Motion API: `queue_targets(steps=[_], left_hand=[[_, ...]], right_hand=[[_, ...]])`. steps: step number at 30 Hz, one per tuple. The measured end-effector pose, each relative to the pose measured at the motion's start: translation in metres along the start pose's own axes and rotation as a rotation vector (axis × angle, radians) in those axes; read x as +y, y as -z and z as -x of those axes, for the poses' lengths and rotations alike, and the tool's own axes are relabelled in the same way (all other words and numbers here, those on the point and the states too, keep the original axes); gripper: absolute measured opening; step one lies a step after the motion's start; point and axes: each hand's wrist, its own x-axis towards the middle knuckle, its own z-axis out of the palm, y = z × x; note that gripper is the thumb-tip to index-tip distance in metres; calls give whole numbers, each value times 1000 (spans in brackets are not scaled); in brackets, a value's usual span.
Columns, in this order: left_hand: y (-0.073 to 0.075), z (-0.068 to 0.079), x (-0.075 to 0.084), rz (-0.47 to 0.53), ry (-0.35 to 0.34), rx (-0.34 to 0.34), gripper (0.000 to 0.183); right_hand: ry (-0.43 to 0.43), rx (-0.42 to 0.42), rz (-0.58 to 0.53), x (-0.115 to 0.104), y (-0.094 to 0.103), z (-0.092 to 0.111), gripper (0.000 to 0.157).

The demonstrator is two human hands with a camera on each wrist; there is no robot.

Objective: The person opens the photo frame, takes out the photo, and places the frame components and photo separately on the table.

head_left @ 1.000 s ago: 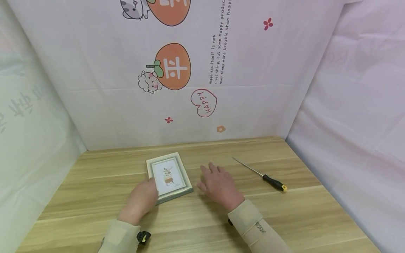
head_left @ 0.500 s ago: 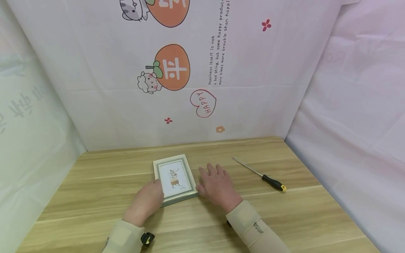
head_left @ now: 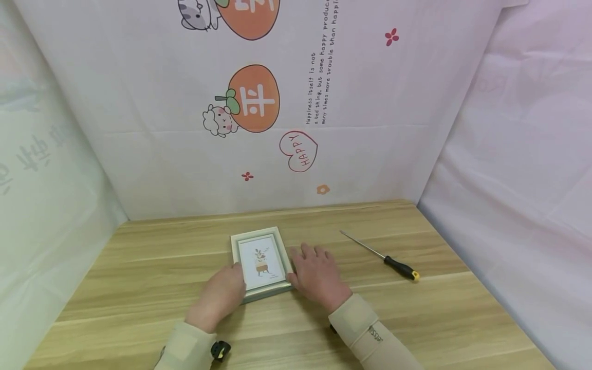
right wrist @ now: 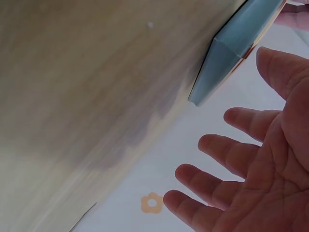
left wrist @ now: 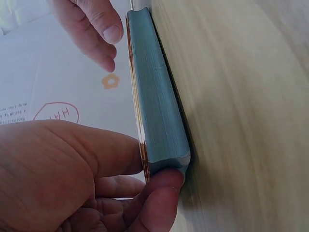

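Head view showed the picture frame (head_left: 263, 261) lengthwise forward, left grip (head_left: 219, 293) pinching its left side, right grip (head_left: 319, 277) spread just beside its right.

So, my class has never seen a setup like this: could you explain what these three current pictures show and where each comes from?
There is no robot here, just a person's two bare hands. The wide picture comes from a camera worn on the head, looking forward and down. The two close-ups come from cameras on the left and right wrists, each watching its own hand's work.

On the wooden table are a picture frame, face up, and, off to the right, a screwdriver. The left hand grips the frame's left edge near its closest corner. The right hand, fingers spread, is beside the frame's right side, holding nothing.
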Motion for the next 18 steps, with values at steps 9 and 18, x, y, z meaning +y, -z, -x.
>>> queue_targets(steps=[9,18], left_hand=[[-2,1,3,-3,-14,9,17],[-3,0,5,13,-12,7,16]], right_hand=[[11,33,16,0,-5,1,38],[6,23,67,-1,-5,1,35]])
